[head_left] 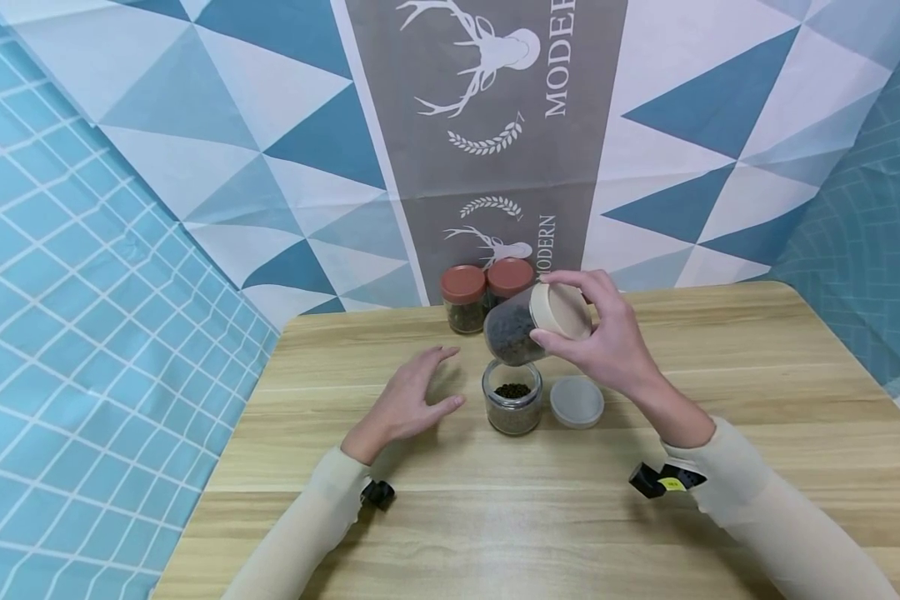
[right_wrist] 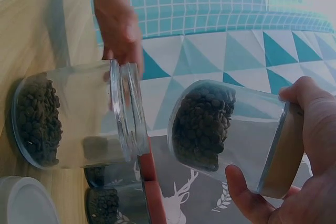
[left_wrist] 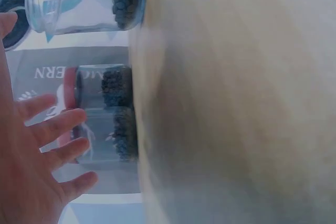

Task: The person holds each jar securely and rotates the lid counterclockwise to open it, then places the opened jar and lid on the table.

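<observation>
My right hand [head_left: 613, 337] grips a glass jar [head_left: 510, 329] by its beige lid [head_left: 562, 311], thumb on one side and fingers on the other. The jar is tilted, its base down to the left, and dark pellets [right_wrist: 203, 124] lie at its base end. Below it on the table stands a lidless glass jar [head_left: 513, 412], with similar pellets [right_wrist: 38, 119] in its bottom. To the left of this jar is my left hand [head_left: 408, 400], fingers spread and holding nothing. A whitish round lid [head_left: 577, 402] lies right of the lidless jar.
Two jars with red lids [head_left: 462, 284] stand side by side at the table's back edge, dark pellets inside them. Behind the wooden table [head_left: 495, 517] hangs a patterned cloth [head_left: 487, 167] with deer heads and triangles. A blue checked cloth [head_left: 67, 333] hangs at the left.
</observation>
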A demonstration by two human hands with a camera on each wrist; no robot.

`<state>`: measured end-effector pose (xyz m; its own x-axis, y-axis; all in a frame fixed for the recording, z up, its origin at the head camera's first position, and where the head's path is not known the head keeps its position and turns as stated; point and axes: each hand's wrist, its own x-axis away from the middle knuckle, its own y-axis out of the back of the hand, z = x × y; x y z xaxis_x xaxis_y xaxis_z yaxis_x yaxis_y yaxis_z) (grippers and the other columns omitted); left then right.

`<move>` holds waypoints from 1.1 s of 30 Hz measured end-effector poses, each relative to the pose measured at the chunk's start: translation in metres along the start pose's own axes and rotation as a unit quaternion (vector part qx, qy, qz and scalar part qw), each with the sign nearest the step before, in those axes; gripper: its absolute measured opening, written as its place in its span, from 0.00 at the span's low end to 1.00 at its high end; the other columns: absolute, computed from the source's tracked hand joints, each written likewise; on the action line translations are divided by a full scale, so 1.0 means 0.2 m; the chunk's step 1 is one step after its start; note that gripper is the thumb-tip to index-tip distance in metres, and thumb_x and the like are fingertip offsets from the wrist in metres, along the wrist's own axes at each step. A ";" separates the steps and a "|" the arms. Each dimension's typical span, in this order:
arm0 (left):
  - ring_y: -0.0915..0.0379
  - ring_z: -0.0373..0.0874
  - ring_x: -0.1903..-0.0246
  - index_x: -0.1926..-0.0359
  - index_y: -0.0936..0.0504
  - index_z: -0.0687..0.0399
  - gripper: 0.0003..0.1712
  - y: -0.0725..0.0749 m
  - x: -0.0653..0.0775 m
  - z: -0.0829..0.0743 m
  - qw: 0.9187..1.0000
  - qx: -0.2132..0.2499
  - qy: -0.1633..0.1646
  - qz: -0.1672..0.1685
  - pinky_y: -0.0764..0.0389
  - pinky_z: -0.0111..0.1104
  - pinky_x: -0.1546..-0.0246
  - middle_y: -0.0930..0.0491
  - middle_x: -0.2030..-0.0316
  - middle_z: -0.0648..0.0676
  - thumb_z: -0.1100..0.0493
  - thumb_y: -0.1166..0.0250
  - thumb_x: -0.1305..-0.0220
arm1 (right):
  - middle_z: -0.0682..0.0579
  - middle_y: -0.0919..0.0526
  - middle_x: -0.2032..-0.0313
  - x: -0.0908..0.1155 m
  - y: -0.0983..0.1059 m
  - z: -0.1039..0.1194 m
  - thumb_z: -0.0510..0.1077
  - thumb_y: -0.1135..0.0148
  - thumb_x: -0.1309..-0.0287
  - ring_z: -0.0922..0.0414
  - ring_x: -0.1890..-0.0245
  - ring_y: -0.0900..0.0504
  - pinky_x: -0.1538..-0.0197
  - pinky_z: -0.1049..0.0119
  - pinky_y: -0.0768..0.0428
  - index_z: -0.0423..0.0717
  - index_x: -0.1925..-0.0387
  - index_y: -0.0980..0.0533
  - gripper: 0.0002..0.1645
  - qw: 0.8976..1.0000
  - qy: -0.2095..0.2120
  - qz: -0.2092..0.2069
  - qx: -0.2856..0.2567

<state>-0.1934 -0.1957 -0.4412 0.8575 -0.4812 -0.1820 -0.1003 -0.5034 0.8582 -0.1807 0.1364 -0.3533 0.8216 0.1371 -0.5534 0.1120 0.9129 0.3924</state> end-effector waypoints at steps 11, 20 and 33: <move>0.27 0.63 0.20 0.17 0.30 0.58 0.50 0.14 -0.03 -0.07 0.995 0.008 -0.052 -0.088 0.28 0.64 0.18 0.23 0.21 0.62 0.44 0.26 0.33 | 0.40 0.20 0.37 0.02 -0.02 -0.01 0.37 0.17 0.43 0.59 0.43 0.26 0.51 0.59 0.19 0.46 0.29 0.18 0.39 1.000 0.001 0.005 0.000; 0.25 0.61 0.21 0.17 0.29 0.55 0.51 0.19 -0.06 -0.11 0.991 0.029 -0.081 -0.106 0.24 0.61 0.19 0.22 0.22 0.61 0.42 0.26 0.37 | 0.41 0.20 0.37 0.02 -0.02 -0.01 0.38 0.17 0.43 0.59 0.42 0.26 0.50 0.58 0.19 0.49 0.29 0.18 0.39 1.000 -0.001 0.003 0.001; 0.27 0.59 0.19 0.16 0.30 0.53 0.56 0.19 -0.12 -0.20 0.989 0.036 -0.105 -0.095 0.24 0.62 0.20 0.25 0.19 0.57 0.41 0.21 0.41 | 0.41 0.19 0.39 0.03 -0.04 0.00 0.36 0.16 0.45 0.62 0.42 0.26 0.52 0.65 0.18 0.47 0.31 0.17 0.39 1.000 0.012 0.001 -0.006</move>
<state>-0.1987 -0.1743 -0.3860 0.7420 -0.5066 -0.4391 0.0108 -0.6458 0.7634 -0.1764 0.1307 -0.3607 0.8084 0.1469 -0.5700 0.1037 0.9177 0.3836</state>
